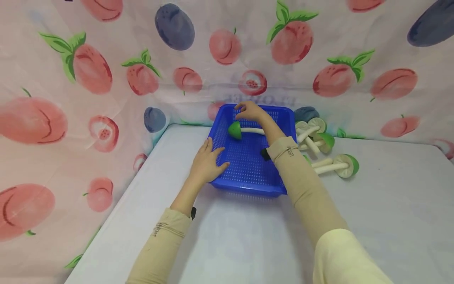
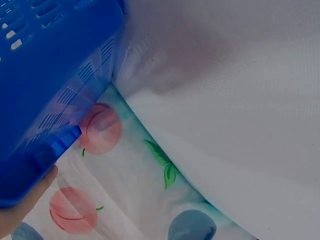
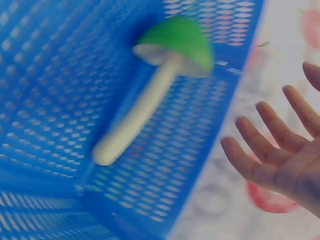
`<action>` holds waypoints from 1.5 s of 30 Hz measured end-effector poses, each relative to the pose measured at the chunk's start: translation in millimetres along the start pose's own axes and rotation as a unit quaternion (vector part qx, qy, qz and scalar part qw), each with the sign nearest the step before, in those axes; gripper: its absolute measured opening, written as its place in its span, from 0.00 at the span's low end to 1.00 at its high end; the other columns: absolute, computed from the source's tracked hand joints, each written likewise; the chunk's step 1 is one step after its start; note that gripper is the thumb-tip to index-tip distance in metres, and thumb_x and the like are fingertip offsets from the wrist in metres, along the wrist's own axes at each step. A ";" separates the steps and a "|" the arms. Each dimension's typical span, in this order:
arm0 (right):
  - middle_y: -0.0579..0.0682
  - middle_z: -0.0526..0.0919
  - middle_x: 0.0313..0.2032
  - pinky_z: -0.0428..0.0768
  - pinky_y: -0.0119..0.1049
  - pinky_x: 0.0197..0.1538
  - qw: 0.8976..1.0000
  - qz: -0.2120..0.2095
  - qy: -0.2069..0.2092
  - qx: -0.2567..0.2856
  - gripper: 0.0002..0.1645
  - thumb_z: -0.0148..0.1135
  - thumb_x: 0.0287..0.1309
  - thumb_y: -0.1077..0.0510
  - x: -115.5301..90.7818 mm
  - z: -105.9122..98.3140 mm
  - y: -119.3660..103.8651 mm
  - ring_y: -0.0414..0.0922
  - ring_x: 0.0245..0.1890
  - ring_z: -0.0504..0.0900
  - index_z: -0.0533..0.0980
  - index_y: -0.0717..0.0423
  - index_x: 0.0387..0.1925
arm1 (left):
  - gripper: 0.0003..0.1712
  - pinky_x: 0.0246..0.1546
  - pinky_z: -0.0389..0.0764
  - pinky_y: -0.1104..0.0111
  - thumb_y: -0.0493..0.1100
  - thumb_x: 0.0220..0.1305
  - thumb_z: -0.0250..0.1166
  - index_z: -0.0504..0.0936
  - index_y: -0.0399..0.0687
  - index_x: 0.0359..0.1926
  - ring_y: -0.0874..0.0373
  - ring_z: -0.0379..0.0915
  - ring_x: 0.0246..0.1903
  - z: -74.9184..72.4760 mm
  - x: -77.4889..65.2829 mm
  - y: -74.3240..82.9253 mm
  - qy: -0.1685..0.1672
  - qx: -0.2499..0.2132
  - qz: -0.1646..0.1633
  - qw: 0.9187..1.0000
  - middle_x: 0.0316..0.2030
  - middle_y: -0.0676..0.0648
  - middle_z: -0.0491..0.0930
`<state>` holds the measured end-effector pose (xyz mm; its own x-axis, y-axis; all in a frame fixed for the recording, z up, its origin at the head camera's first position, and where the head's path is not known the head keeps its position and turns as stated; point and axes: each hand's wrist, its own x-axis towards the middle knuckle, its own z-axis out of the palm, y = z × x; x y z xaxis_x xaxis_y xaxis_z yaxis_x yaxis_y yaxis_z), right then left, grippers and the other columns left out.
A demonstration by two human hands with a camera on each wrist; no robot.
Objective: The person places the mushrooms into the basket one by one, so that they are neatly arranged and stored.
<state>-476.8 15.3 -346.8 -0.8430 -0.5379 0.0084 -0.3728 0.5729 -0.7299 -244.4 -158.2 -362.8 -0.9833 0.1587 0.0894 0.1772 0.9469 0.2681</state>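
A blue perforated basket (image 1: 248,173) stands on the table towards the back. In it lies a toy mushroom (image 1: 235,130) with a green cap and a white stem, cap to the left; the right wrist view shows the mushroom (image 3: 170,55) lying free on the basket floor (image 3: 50,75). My right hand (image 1: 249,111) hovers over the basket's far side, and in the right wrist view this hand (image 3: 280,150) has spread fingers and holds nothing. My left hand (image 1: 207,163) rests on the basket's left rim, fingers lying over it. The left wrist view shows the basket wall (image 2: 50,75) and part of that hand (image 2: 22,210).
Several more green-capped mushrooms (image 1: 330,157) lie on the table (image 1: 390,205) just right of the basket. A cloth printed with peaches and plums (image 1: 88,71) walls in the back and left sides. The table's left edge (image 2: 165,150) meets the cloth close to the basket.
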 end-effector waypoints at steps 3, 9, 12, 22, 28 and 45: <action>0.65 0.67 0.64 0.70 0.48 0.63 0.999 0.023 -0.010 0.028 0.30 0.58 0.61 0.57 -39.8 -5.9 -52.9 0.56 0.65 0.66 0.66 0.62 0.63 | 0.34 0.72 0.48 0.52 0.57 0.62 0.58 0.68 0.47 0.66 0.41 0.38 0.73 -0.4 -0.6 0.0 -0.002 0.001 -0.003 1.000 0.71 0.31 0.46; 0.61 0.68 0.65 0.72 0.34 0.36 0.998 0.057 0.017 0.033 0.28 0.53 0.64 0.55 -75.5 -23.7 -102.5 0.47 0.46 0.74 0.65 0.58 0.64 | 0.35 0.72 0.48 0.52 0.57 0.62 0.58 0.68 0.45 0.65 0.41 0.38 0.73 -3.5 4.0 -1.0 0.002 0.004 0.004 1.000 0.71 0.31 0.46; 0.59 0.70 0.63 0.68 0.33 0.31 0.997 0.055 0.031 0.033 0.26 0.54 0.63 0.55 -85.4 -30.7 -110.0 0.45 0.42 0.72 0.68 0.57 0.62 | 0.35 0.72 0.47 0.52 0.57 0.62 0.58 0.68 0.45 0.65 0.41 0.38 0.73 -4.1 6.2 -2.0 -0.002 0.001 0.005 1.000 0.71 0.30 0.46; 0.68 0.73 0.57 0.70 0.47 0.62 0.997 0.012 0.070 -0.001 0.23 0.54 0.62 0.61 -109.8 -51.4 -119.1 0.58 0.58 0.72 0.70 0.68 0.57 | 0.35 0.72 0.47 0.51 0.57 0.62 0.58 0.68 0.44 0.65 0.39 0.37 0.73 -5.6 4.4 -9.5 -0.005 -0.007 -0.001 1.000 0.71 0.29 0.45; 0.66 0.72 0.57 0.69 0.47 0.62 0.996 0.022 0.078 -0.023 0.23 0.52 0.64 0.59 -127.9 -66.4 -122.3 0.57 0.57 0.71 0.68 0.67 0.58 | 0.36 0.72 0.47 0.49 0.57 0.61 0.59 0.68 0.43 0.65 0.39 0.37 0.73 -6.2 1.4 -11.4 -0.006 -0.014 -0.006 1.000 0.71 0.29 0.45; 0.72 0.71 0.57 0.68 0.57 0.61 0.986 0.091 0.106 -0.091 0.25 0.50 0.65 0.54 -216.7 -109.5 -66.6 0.64 0.59 0.70 0.69 0.68 0.57 | 0.36 0.72 0.49 0.49 0.58 0.60 0.59 0.70 0.41 0.64 0.36 0.38 0.72 0.6 -1.4 8.3 -0.007 -0.002 0.012 1.000 0.70 0.27 0.45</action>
<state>-311.7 161.4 -225.1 -0.9575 -0.2849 0.0460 -0.2548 0.7597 -0.5983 -241.6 -150.3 -361.2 -0.9790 0.1864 0.0823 0.2019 0.9413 0.2707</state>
